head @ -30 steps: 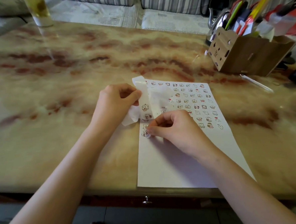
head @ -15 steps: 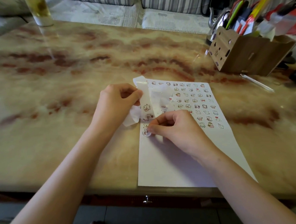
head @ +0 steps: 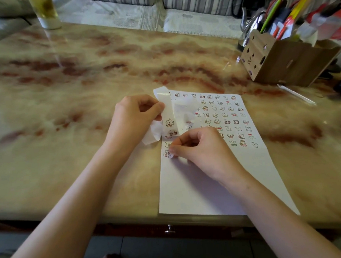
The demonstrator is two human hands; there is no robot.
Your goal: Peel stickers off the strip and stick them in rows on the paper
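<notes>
The sticker strip stands curled at the centre of the frame, pinched in the left hand above the white paper on the marble desk. The right hand pinches a small sticker against the paper's left edge, below rows of stickers. A cardboard pen holder sits upper right.

You see a marbled table; a cardboard pen holder far right; a glass far left.

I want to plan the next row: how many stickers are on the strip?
2: one sticker halfway down the strip, another sticker below it, near the right hand. More may be hidden.
</notes>
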